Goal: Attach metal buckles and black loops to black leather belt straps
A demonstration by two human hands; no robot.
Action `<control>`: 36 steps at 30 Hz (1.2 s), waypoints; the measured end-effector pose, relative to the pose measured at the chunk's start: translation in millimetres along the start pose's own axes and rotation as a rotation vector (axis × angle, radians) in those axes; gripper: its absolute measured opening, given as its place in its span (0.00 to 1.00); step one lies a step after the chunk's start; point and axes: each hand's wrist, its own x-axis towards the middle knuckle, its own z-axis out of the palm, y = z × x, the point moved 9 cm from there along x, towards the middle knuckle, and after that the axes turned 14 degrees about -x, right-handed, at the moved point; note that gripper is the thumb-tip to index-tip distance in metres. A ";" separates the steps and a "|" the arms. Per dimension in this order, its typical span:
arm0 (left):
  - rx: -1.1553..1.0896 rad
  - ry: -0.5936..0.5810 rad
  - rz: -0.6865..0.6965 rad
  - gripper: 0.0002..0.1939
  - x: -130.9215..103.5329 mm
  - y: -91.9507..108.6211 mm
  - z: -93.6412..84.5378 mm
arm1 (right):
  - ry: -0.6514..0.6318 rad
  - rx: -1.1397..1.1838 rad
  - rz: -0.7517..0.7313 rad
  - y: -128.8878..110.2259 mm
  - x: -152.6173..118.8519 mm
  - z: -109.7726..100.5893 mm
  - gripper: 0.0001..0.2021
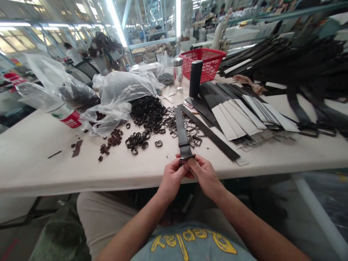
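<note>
Both hands meet at the table's front edge around the buckle end of a dark belt strap (pixel 182 130). My left hand (pixel 174 175) pinches the left side of the dark metal buckle (pixel 187 158). On the buckle's right side, my right hand (pixel 205 174) is closed with its thumb on top. A narrow loop (pixel 184 144) sits around the strap just beyond the buckle. The strap runs away from me over a pile of metal buckles (pixel 197 139). Black loops (pixel 146 112) are heaped to its left, with small brown loops (pixel 114 137) farther left.
A dark strap (pixel 212 136) lies right of the hands, beside a fanned stack of strips (pixel 231 119). Behind stand a black cylinder (pixel 195 78), a glass bottle (pixel 178 74) and a red basket (pixel 203 63). Plastic bags (pixel 116 87) and a plastic bottle (pixel 63 116) lie left.
</note>
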 end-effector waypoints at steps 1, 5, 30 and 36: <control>0.000 0.008 0.001 0.18 1.5 -1.4 1.0 | 0.045 0.032 0.016 4.3 0.4 -0.6 0.25; -0.012 0.041 0.017 0.18 6.8 -3.3 5.2 | 0.159 0.059 0.033 11.5 4.9 -3.0 0.23; 0.435 0.068 0.234 0.10 55.8 79.8 -62.1 | 0.255 -0.287 -0.210 -3.3 29.1 -31.2 0.16; 0.031 0.029 0.108 0.11 40.3 37.1 -28.1 | 0.286 -0.366 -0.236 -10.3 28.8 -31.6 0.15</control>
